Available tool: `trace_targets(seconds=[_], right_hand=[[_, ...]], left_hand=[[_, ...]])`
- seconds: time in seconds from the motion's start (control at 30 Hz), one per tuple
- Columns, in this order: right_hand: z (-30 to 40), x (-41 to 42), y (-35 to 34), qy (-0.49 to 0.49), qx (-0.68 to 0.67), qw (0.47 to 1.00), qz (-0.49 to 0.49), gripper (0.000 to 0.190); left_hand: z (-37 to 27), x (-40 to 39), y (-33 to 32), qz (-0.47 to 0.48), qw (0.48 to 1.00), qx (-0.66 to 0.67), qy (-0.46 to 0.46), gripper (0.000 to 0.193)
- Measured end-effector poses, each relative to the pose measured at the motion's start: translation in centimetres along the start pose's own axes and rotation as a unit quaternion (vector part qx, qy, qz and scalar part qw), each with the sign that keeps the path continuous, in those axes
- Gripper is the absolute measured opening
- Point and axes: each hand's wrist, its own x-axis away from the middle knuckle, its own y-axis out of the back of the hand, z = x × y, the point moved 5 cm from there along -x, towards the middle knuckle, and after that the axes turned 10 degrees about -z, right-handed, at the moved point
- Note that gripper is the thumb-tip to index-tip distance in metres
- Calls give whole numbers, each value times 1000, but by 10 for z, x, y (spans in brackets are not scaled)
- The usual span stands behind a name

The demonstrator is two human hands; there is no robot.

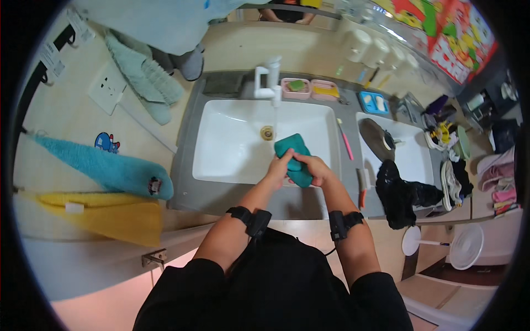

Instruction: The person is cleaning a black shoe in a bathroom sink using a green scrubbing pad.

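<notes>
A green item (293, 142), which looks like folded cloth or a soft insole, is held between both hands over the front of the white sink basin (223, 161). My left hand (279, 169) grips its left side, thumb on top. On the right side my right hand (316, 169) holds it, with the two thumbs nearly meeting. The lower end of the item hangs past the basin's front rim. Behind it, a thin stream seems to fall from the white faucet (272, 80) near the brass-coloured drain (267, 133).
Pink soap dishes (295, 96) and a blue soap dish (374, 108) line the back. Right of the basin lie a pink toothbrush (345, 140) and an orange-handled brush (362, 188). A shoe (376, 136) and dark wet fabric (393, 190) occupy the second basin. Towels (103, 165) hang left.
</notes>
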Motion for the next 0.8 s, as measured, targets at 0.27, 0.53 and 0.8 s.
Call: trace_targets(seconds=[0.27, 0.53, 0.8], right_hand=[[11, -48, -14, 27, 16, 992, -124, 45], [47, -138, -21, 209, 397, 877, -171, 44], [34, -137, -72, 308, 655, 672, -155, 65]], left_hand=[[-16, -51, 22, 98, 989, 66, 92, 33], [-32, -97, 46, -65, 987, 97, 111, 67], [-60, -91, 32, -23, 945, 295, 140, 44]])
